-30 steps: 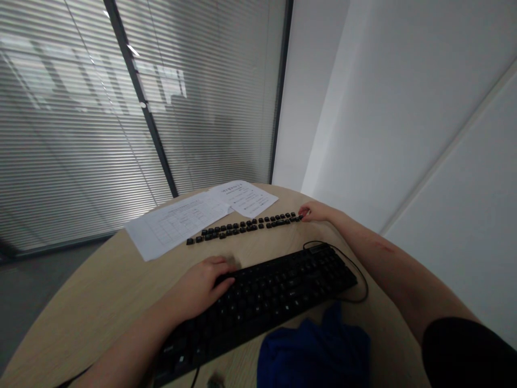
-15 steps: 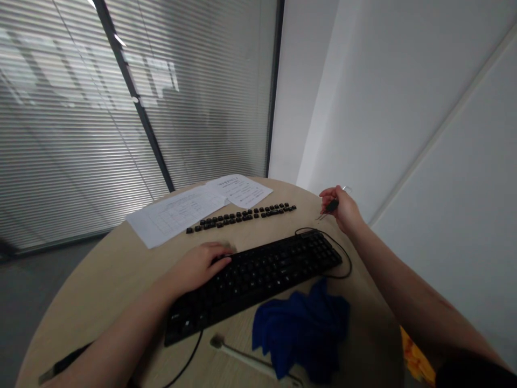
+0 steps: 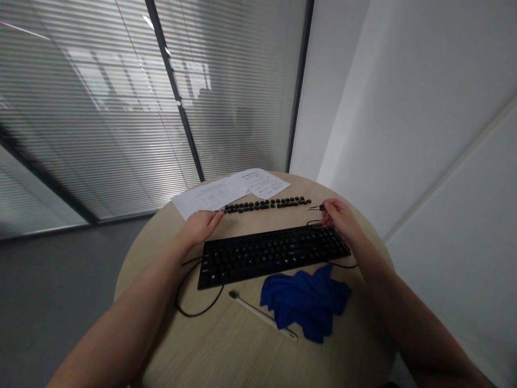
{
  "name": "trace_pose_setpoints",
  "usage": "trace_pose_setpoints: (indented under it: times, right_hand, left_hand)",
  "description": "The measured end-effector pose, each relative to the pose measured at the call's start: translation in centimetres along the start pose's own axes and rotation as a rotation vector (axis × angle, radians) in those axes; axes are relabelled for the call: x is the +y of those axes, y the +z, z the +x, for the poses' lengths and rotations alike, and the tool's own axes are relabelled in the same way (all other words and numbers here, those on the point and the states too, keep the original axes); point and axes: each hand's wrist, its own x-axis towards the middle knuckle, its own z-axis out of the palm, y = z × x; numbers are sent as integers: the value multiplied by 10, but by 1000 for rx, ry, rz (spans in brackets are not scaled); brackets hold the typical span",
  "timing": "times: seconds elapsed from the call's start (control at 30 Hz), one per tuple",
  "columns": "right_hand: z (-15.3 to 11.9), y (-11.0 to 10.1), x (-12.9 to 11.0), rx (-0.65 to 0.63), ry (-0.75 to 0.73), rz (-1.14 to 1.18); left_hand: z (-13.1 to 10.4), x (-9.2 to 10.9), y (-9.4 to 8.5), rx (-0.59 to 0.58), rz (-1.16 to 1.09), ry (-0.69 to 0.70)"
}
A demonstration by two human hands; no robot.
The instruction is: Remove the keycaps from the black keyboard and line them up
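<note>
A black keyboard (image 3: 274, 253) lies across the round wooden table (image 3: 226, 345). Behind it runs a row of several loose black keycaps (image 3: 266, 204). My left hand (image 3: 202, 225) rests on the table at the left end of that row, fingers reaching toward the nearest keycaps, holding nothing I can make out. My right hand (image 3: 339, 218) hovers over the keyboard's far right corner, fingers pinched on a small black wire keycap puller (image 3: 319, 208) that points left toward the row's right end.
Two printed paper sheets (image 3: 226, 189) lie behind the keycaps. A crumpled blue cloth (image 3: 305, 302) and a thin white brush (image 3: 262, 317) lie in front of the keyboard. The keyboard's cable (image 3: 189, 307) loops at the left. Window blinds and a white wall stand behind.
My left hand left the keyboard and moved to the left end of the keycap row. My right hand carried the puller back down toward the keyboard's right corner. The view pulled back.
</note>
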Motion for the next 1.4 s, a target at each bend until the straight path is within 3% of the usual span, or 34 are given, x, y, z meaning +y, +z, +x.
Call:
trace_pose_setpoints:
  times: [0.23, 0.53, 0.83, 1.13, 1.4]
  right_hand:
    - [-1, -4, -6, 31, 36, 59]
    - [-4, -22, -3, -31, -15, -243]
    - [-7, -12, -7, -34, 2, -426]
    - [-8, -15, -3, 64, 69, -357]
    - [-7, -16, -7, 22, -11, -474]
  left_hand:
    - [4, 1, 3, -94, -51, 35]
    - [6, 7, 2, -234, -128, 70]
    - [5, 15, 4, -226, -165, 126]
    - [7, 6, 19, -309, -253, 103]
    - [7, 6, 23, -343, -254, 107]
